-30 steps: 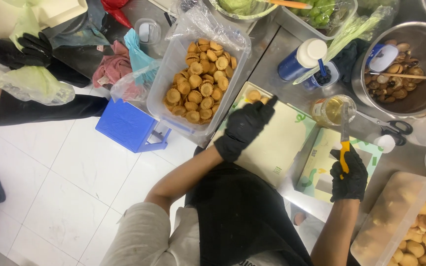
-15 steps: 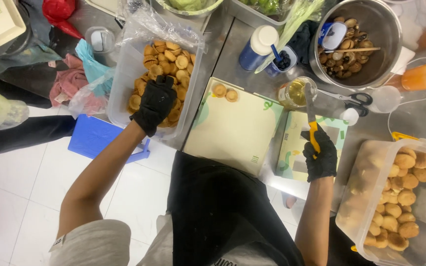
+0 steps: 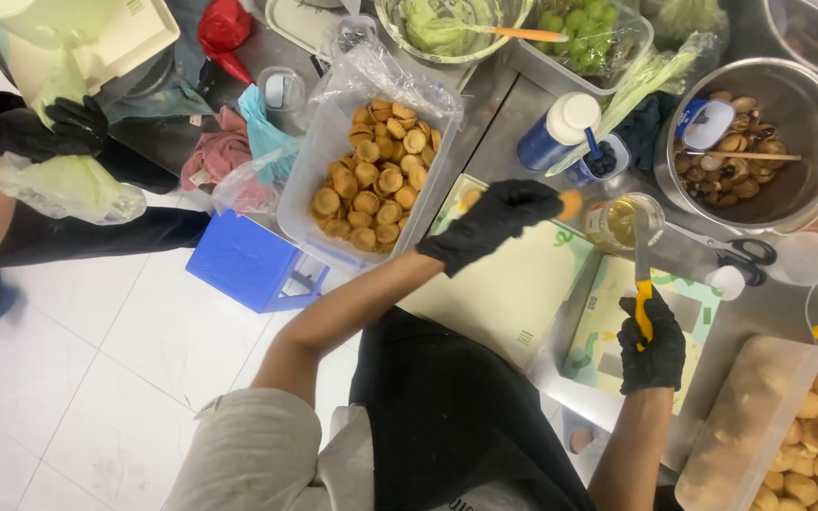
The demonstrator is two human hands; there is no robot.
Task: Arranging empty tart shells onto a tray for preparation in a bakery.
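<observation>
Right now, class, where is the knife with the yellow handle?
In the head view, the knife stands upright in the right hand, over the small patterned board, its blade tip beside the glass jar and left of the scissors.

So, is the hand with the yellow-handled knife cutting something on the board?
No, the right hand holds the knife upright, blade off the cutting board.

We wear matt black gloves on the left hand [image 3: 489, 225] and right hand [image 3: 653, 343]. The knife [image 3: 642, 284] shows a bright metal blade and glossy yellow plastic handle. At twelve o'clock, the tub [image 3: 307, 194] is clear plastic; at two o'clock, the pot [image 3: 800, 104] is brushed metal. The desk [image 3: 499, 123] is dull steel, the cutting board [image 3: 513, 298] smooth and matt.
</observation>
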